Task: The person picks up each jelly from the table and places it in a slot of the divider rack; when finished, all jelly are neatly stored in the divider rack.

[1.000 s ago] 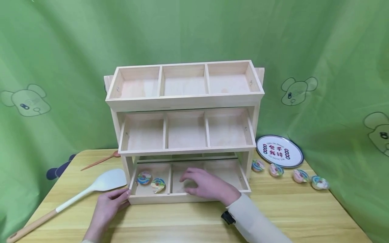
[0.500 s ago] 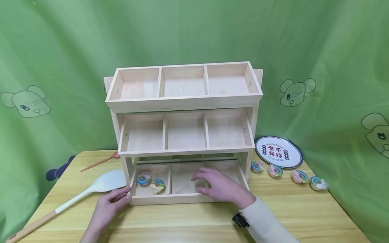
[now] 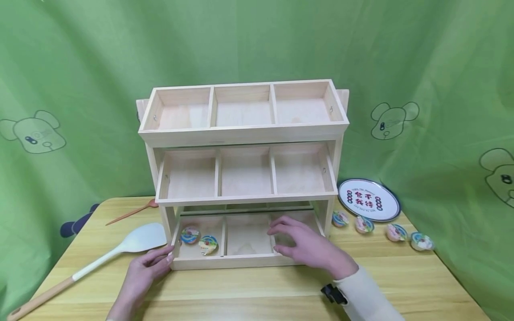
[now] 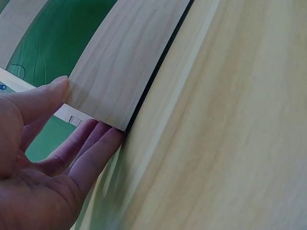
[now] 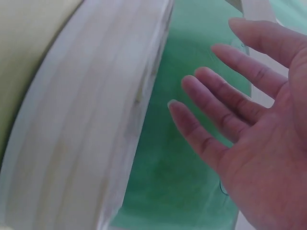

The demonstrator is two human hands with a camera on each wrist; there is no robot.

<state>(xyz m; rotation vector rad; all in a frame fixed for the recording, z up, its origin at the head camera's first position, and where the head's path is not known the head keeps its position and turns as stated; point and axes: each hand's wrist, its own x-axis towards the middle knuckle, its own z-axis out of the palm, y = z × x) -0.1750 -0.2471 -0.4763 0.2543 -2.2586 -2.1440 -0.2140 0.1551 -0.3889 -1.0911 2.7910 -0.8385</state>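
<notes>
A wooden rack holds three divided trays one above another. At the lowest tray (image 3: pixel 225 263), my left hand (image 3: pixel 144 269) touches the left front corner with its thumb and fairly straight fingertips; the left wrist view shows them at the board's end. My right hand (image 3: pixel 309 245) reaches over the same tray's right compartment, fingers spread and relaxed, nothing held. Its bare palm and loose fingers show in the right wrist view. Two sealed jelly cups, one pinkish (image 3: pixel 190 235) and one yellowish (image 3: pixel 208 245), sit in that tray's left compartment. The middle compartment's floor shows bare wood.
Above are the middle tray (image 3: pixel 245 199) and top tray (image 3: pixel 241 136). Several jelly cups (image 3: pixel 364 224) line the right side of the table, near a white plate with a dark rim (image 3: pixel 369 200). A spatula (image 3: pixel 142 238) and small reddish spoon (image 3: pixel 132 213) lie left.
My right hand has moved rightward over the lowest tray, from the middle compartment to the right one. My left hand stays at the corner; the cups have not moved.
</notes>
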